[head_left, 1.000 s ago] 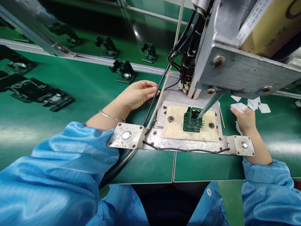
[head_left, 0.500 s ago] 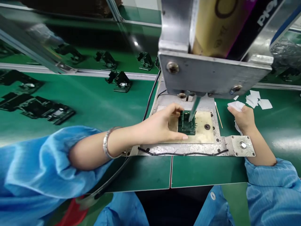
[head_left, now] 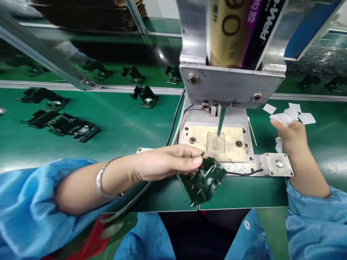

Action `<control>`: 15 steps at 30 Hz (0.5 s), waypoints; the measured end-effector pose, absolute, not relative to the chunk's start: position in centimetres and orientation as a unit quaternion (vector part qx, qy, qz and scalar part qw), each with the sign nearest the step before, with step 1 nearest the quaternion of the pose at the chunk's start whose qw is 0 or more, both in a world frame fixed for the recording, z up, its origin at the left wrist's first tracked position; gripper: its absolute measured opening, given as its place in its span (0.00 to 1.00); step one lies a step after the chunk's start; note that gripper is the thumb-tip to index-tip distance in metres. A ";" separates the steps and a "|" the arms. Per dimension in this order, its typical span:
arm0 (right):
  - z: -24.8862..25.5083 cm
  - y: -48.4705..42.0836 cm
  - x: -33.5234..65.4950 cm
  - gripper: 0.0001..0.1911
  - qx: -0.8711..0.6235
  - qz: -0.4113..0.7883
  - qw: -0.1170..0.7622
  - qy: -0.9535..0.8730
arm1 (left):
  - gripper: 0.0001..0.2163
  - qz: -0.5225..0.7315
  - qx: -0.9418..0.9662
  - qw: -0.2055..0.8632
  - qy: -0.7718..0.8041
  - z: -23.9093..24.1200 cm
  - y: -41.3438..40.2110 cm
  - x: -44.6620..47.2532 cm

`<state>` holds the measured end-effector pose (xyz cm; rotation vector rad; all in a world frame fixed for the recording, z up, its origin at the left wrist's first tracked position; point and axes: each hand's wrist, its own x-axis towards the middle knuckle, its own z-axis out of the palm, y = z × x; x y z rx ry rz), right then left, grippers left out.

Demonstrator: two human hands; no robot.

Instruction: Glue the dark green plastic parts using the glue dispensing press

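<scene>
The left hand [head_left: 165, 162] now holds the green component [head_left: 202, 180] pinched between thumb and fingers, low in the middle of the frame, tilted and blurred over the near edge of the green mat [head_left: 114, 122]. 0.5 s ago that part sat in the recess of the beige fixture plate [head_left: 230, 139] under the dispensing needle [head_left: 221, 121], with the same hand closing around it; 1 s ago the hand rested up by the black cables [head_left: 173, 119], well apart from the part. The recess [head_left: 216, 142] at centre frame now lies bare, a darker square stain marking the seat. My reading is that the dispensing step on this piece is over and the part is being carried off the jig.

The right hand [head_left: 291, 135], at right of the frame, stays closed on a crumpled white tissue [head_left: 279, 144], just beside the metal base plate [head_left: 271, 166]. White paper scraps [head_left: 295, 112] lie past it on the mat.

Writing shows at the top centre: the yellow cartridge [head_left: 226, 32] clamped in the metal bracket [head_left: 230, 85] reads "90", with 2 small Chinese characters below it that are too small to read surely. A purple and black band beside it shows "-Weld", its start cut off.

Black plastic parts [head_left: 67, 124] sit at left and along the far conveyor.
</scene>
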<state>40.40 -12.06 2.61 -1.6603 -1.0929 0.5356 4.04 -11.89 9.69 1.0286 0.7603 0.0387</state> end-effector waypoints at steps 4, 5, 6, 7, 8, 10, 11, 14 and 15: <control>7.6 -17.8 35.5 0.12 -0.427 0.331 0.478 -0.692 | 0.31 -0.025 0.391 0.882 0.260 9.6 -14.0 3.6; 8.8 -19.1 33.7 0.16 -0.328 0.361 0.441 -0.753 | 0.30 -0.031 0.371 0.896 0.243 9.6 -14.5 3.7; 9.8 -20.1 31.9 0.22 -0.284 0.367 0.421 -0.780 | 0.30 -0.033 0.358 0.904 0.232 9.6 -14.9 3.8; 10.6 -20.8 30.2 0.25 -0.255 0.369 0.394 -0.802 | 0.29 -0.028 0.356 0.905 0.230 9.6 -15.2 3.9; 11.2 -21.2 28.6 0.28 -0.239 0.368 0.364 -0.821 | 0.29 -0.023 0.362 0.903 0.230 9.7 -15.5 4.1; 11.7 -21.3 26.3 0.32 -0.232 0.347 0.326 -0.848 | 0.27 -0.020 0.370 0.900 0.231 9.9 -15.8 4.5; 11.7 -21.2 25.6 0.34 -0.233 0.331 0.317 -0.858 | 0.26 -0.023 0.368 0.901 0.227 10.1 -16.0 4.6; 11.3 -20.6 24.7 0.38 -0.237 0.278 0.330 -0.870 | 0.25 -0.029 0.355 0.906 0.230 10.2 -16.2 4.8; 11.2 -20.5 24.7 0.39 -0.241 0.267 0.338 -0.870 | 0.25 -0.024 0.358 0.900 0.247 10.0 -16.2 4.8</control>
